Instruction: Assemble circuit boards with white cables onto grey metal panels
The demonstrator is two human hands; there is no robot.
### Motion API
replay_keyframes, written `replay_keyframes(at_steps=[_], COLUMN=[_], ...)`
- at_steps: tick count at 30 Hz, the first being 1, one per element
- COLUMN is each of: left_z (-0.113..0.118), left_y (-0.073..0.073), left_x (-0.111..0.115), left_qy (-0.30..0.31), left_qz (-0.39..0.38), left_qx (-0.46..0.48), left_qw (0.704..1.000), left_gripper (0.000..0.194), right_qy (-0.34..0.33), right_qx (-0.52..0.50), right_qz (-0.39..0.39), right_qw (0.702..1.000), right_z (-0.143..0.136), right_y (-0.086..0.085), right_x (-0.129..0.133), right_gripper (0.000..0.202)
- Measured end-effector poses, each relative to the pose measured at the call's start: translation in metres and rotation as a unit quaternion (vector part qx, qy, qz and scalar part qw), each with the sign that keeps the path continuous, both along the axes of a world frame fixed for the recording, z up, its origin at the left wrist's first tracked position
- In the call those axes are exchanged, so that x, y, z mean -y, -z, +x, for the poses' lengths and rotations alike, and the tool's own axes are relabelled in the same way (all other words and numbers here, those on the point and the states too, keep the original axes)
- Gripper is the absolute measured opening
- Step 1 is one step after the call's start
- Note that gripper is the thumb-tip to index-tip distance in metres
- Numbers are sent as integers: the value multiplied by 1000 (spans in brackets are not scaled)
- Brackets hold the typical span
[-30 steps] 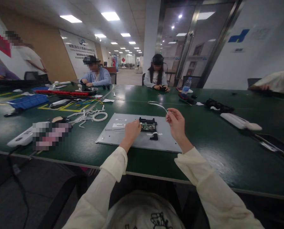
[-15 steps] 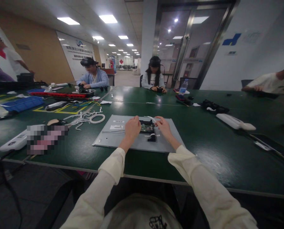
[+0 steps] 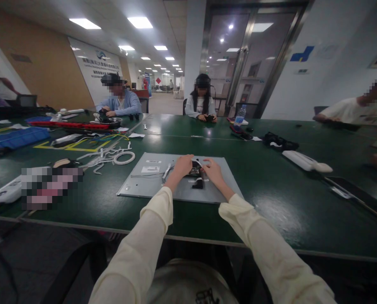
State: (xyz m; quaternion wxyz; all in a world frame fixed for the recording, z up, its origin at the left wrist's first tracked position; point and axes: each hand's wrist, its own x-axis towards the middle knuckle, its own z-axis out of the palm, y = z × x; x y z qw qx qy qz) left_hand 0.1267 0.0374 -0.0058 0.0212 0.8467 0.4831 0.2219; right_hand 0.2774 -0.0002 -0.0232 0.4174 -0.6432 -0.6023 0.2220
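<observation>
A flat grey panel (image 3: 150, 188) lies on the green table in front of me. Near its middle is a green-and-black circuit board (image 3: 194, 170), partly covered by my hands. A thin white strip (image 3: 197, 161) runs over the board between my fingers. My left hand (image 3: 182, 166) is closed at the strip's left end, and my right hand (image 3: 212, 170) pinches the strip from the right. Just below the board sits a small black piece (image 3: 197, 183) with white tape by it. Another white strip (image 3: 166, 171) stands out left of my left hand, beside thin grey wires.
Left of the panel are white strips and a roll of white tape (image 3: 124, 158). Further left lie a blue tray (image 3: 20, 138) and a white device (image 3: 4, 190). To the right are a white device (image 3: 299, 160) and a phone (image 3: 356, 196). Co-workers sit around the table.
My left hand has moved right and up, over the board to the white strip. My right hand has come lower and closer to it. The view has shifted slightly.
</observation>
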Motion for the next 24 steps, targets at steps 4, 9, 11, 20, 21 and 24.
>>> replay_keyframes(at_steps=[4,9,11,20,21,24], left_z=[-1,0,-1,-2,-2,-2], left_y=[1,1,0,1,1,2], left_x=[1,4,4,0,-1,-2], left_qy=[30,33,28,37,36,34], left_qz=[-5,-37,-39,-29,-30,-33], left_qx=[-45,-77,-79,-104,-106,-105], left_qw=[999,996,996,993,993,993], left_gripper=[35,36,38,37,37,36], right_qy=[-2,2,3,20,22,31], right_qx=[10,51,84,277,291,324], right_qz=[-13,-29,-31,-79,-85,-94], right_qw=[1000,998,996,957,953,941], right_z=[0,-1,-1,-14,-15,-17], right_y=[0,-3,-4,-14,-15,-18], right_x=[0,1,2,10,11,15], right_gripper=[34,37,37,32,32,30])
